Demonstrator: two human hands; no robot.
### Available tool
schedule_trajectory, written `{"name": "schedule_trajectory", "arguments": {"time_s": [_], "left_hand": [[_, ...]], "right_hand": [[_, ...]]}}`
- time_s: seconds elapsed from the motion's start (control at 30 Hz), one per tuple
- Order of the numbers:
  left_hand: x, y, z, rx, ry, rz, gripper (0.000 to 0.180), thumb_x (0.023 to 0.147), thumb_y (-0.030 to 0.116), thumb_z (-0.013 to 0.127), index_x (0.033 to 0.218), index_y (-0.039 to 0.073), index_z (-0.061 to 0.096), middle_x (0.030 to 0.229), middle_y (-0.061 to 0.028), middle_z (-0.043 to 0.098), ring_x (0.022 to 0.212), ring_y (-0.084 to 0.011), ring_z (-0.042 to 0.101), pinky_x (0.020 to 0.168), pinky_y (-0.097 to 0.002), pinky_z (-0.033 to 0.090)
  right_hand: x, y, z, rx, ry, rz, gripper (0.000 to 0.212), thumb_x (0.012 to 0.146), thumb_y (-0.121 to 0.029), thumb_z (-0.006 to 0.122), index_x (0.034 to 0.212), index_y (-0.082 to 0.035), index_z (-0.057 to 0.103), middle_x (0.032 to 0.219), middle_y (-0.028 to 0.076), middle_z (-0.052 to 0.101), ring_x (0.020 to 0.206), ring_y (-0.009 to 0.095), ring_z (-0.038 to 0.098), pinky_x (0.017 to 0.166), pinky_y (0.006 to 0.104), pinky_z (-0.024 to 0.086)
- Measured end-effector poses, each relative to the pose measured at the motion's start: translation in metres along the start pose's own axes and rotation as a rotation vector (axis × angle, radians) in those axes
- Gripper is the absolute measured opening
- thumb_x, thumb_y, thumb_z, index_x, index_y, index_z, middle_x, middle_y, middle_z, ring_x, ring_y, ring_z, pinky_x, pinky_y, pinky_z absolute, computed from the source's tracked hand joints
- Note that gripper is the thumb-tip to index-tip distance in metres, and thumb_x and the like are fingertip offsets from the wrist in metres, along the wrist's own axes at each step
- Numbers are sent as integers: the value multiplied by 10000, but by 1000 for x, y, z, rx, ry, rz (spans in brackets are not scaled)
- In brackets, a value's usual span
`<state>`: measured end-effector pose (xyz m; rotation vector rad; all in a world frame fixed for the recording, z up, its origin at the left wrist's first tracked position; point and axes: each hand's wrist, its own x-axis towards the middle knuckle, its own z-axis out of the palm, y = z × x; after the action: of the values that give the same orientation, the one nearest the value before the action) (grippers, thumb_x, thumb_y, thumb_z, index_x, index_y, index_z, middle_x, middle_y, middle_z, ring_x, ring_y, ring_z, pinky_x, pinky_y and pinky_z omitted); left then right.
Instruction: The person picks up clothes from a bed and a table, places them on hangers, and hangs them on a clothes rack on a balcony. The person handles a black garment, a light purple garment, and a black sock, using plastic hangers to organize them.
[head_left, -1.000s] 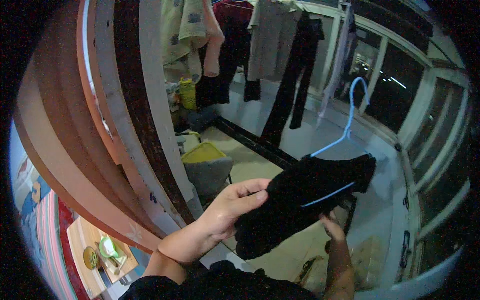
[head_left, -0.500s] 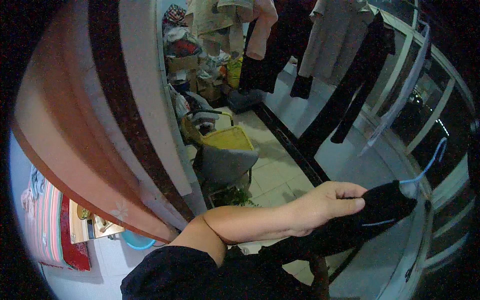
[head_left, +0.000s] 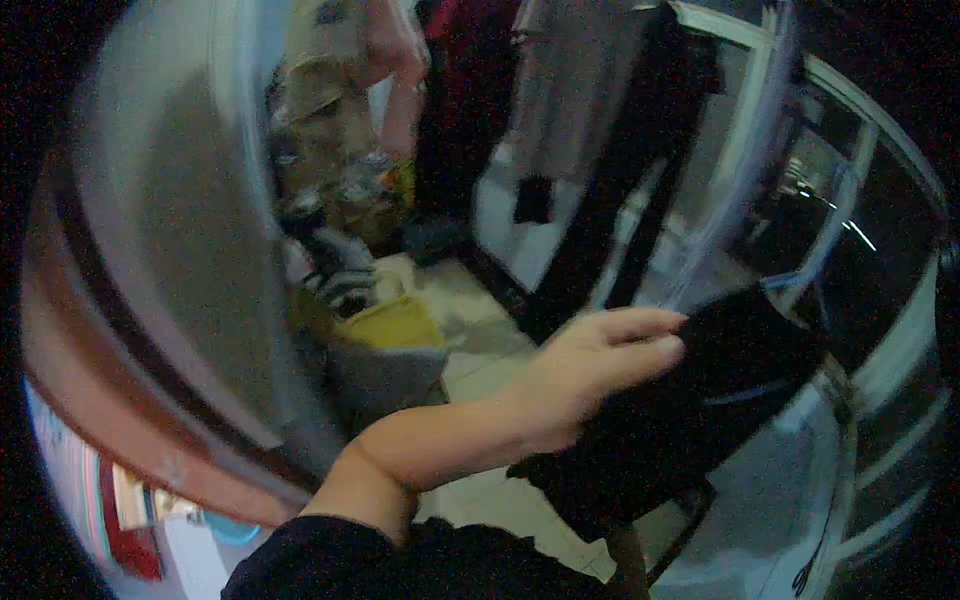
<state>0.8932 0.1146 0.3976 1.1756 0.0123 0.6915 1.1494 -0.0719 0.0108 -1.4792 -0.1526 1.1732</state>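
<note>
My left hand (head_left: 600,365) reaches across to the right, with thumb and fingers closed on the edge of a black garment (head_left: 690,400). The garment hangs spread below and beyond the hand, slightly blurred. A light blue hanger (head_left: 795,280) shows its hook at the garment's upper right end, and a thin blue line of it shows lower on the cloth. Part of my right arm (head_left: 627,562) is in shadow under the garment, and the cloth hides the fingers of that hand.
Clothes hang ahead, including a grey shirt (head_left: 565,100) and black trousers (head_left: 610,200). A yellow-seated chair (head_left: 395,328) with grey cloth stands on the tiles. Bags and boxes pile up behind it. A curtain (head_left: 170,200) fills the left; windows (head_left: 890,200) line the right.
The view has swung to the right and blurred. The black garment now spreads wider below my left hand, which still grips it. The hanger hook sits lower and closer to the cloth.
</note>
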Motion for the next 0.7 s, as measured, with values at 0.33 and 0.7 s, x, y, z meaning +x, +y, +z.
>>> {"name": "schedule_trajectory", "arguments": {"time_s": [0.33, 0.7], "left_hand": [[147, 55, 107, -34, 81, 296, 274, 805, 181, 551, 1014, 4, 570, 914, -96, 620, 821, -200, 592, 757, -327, 471], [395, 177, 127, 2, 6, 661, 178, 770, 115, 559, 873, -30, 555, 828, -134, 588, 716, -257, 565, 712, -376, 460]], "right_hand": [[48, -156, -100, 119, -235, -349, 709, 828, -197, 604, 1381, -85, 175, 1339, 108, 330, 1152, 232, 413, 884, 335, 388], [22, -445, -76, 339, -25, -959, 750, 811, -170, 620, 1387, -101, 145, 1328, 126, 337, 1096, 253, 440, 848, 369, 407]]}}
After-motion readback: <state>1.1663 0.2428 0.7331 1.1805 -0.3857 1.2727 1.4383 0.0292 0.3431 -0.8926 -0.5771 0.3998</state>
